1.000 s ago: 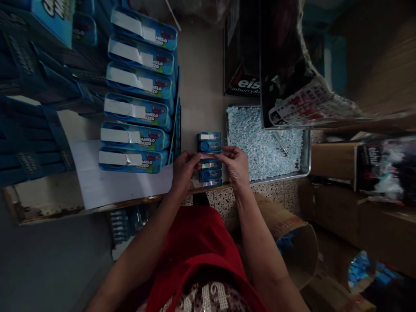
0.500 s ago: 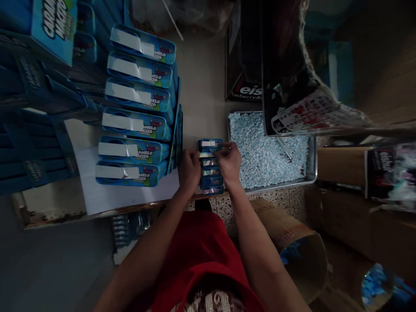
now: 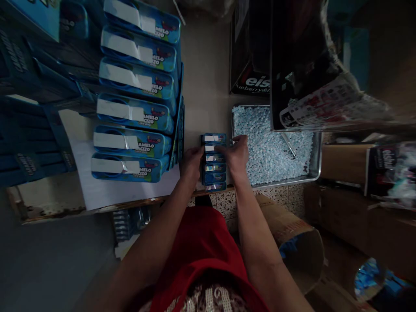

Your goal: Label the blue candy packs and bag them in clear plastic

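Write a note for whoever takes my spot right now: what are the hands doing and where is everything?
Left hand and right hand: both pinch one small tin at the far end of the tin row.
Row: at the table's near edge, between the paper and the candy tray.
Done: several tins lined up; big boxes stacked at left.
Left: the tray is full of pale candies.

Both hands have moved up the column of small blue packs (image 3: pixel 213 162) since a second ago. The left hand (image 3: pixel 191 162) then pinched a pack in the middle of the row; its fingers now rest on the second pack from the far end. The right hand (image 3: pixel 236 155) has shifted the same way, its fingertips now meeting the left hand's there.
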Tool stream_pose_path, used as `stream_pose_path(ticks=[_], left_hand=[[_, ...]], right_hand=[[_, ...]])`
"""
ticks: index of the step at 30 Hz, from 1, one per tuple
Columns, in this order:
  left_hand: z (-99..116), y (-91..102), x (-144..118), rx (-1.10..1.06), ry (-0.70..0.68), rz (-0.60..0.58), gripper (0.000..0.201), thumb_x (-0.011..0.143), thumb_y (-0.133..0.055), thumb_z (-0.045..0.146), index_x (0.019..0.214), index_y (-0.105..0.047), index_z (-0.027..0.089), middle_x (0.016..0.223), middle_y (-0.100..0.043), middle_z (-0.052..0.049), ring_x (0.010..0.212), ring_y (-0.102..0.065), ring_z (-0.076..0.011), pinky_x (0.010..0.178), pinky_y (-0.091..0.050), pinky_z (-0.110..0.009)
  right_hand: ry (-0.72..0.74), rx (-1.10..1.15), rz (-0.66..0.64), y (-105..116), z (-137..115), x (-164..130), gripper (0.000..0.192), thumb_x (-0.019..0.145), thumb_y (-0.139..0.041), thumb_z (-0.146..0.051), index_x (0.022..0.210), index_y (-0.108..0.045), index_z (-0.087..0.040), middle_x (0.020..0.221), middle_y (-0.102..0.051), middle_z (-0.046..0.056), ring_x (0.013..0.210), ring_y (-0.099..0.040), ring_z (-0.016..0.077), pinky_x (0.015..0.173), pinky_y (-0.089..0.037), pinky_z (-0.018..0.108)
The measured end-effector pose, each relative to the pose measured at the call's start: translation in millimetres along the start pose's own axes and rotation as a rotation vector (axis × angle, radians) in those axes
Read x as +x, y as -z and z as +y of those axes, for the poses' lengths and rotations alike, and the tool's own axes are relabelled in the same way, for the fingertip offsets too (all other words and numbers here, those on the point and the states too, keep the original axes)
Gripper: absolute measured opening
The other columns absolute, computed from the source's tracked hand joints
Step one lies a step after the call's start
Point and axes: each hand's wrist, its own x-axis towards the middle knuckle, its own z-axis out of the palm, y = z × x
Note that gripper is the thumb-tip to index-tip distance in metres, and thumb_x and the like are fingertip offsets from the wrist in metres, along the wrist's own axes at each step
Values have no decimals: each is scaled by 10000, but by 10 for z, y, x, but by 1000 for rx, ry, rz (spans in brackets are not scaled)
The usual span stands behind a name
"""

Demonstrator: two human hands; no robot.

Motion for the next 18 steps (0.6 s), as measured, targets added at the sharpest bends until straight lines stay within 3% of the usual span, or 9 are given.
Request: stream_pose_path(ticks=[3, 6, 8, 11, 12, 14, 16, 18], left_hand=[[23, -11, 60, -137, 136, -6, 271, 716, -783, 380, 773, -614, 177, 723, -626, -14, 662, -583, -156, 664, -452, -306], [80, 5, 21, -51, 138, 37, 173, 720, -732, 238, 801, -593, 174, 669, -578, 20, 642, -554, -135, 649, -427, -292], [85, 59, -156, 28, 58, 50, 204, 723, -727, 210, 880, -599, 183, 716, -588, 33, 677, -557, -128, 665, -425, -278], [-61, 319, -676, 288, -207, -17, 244, 759, -756, 280, 950, -625, 204, 876, -648, 11, 817, -607, -147, 740, -460, -268], [-168, 464, -887, 396, -256, -90, 232, 793, -748, 330, 960, -639, 210, 914, -664, 0, 857, -622, -160, 768, -473, -272], [-476, 812, -1285, 594, -227, -190, 220, 871, -683, 423, 954, -645, 223, 880, -669, -4, 817, -628, -173, 758, -491, -283], [-894, 1164, -1567, 815, -166, -232, 230, 910, -626, 451, 962, -640, 227, 928, -701, -25, 863, -659, -196, 810, -514, -303], [-1380, 1431, -1666, 1086, 19, -285, 229, 940, -560, 407, 1043, -635, 217, 1008, -727, -58, 927, -691, -213, 843, -533, -313]], right_hand=[[-146, 252, -110, -98, 81, 36, 544, 605, -815, -477, 978, -511, -224, 820, -581, -38, 769, -575, 185, 735, -473, 338], [-245, 505, -121, -81, 113, -73, 572, 652, -802, -520, 1051, -519, -223, 819, -595, -51, 744, -597, 159, 698, -489, 303], [-281, 606, -64, 80, 172, -262, 555, 702, -795, -524, 1090, -544, -217, 823, -615, -33, 734, -611, 154, 680, -492, 296], [-300, 633, 57, 428, 467, -750, 509, 766, -771, -537, 1113, -581, -217, 825, -632, -16, 751, -619, 156, 696, -500, 298], [-296, 601, 91, 519, 635, -960, 485, 789, -750, -545, 1110, -591, -218, 829, -634, -14, 764, -617, 158, 716, -504, 301], [-308, 472, 115, 603, 1064, -1415, 437, 831, -688, -554, 1089, -602, -212, 844, -638, -2, 780, -611, 163, 748, -506, 309], [-396, 278, 18, 539, 1558, -1875, 406, 862, -595, -566, 1041, -604, -202, 872, -651, 21, 792, -612, 174, 739, -504, 306], [-455, 213, -70, 370, 2039, -2306, 372, 859, -561, -541, 974, -613, -191, 811, -646, 29, 738, -602, 188, 693, -491, 311]])
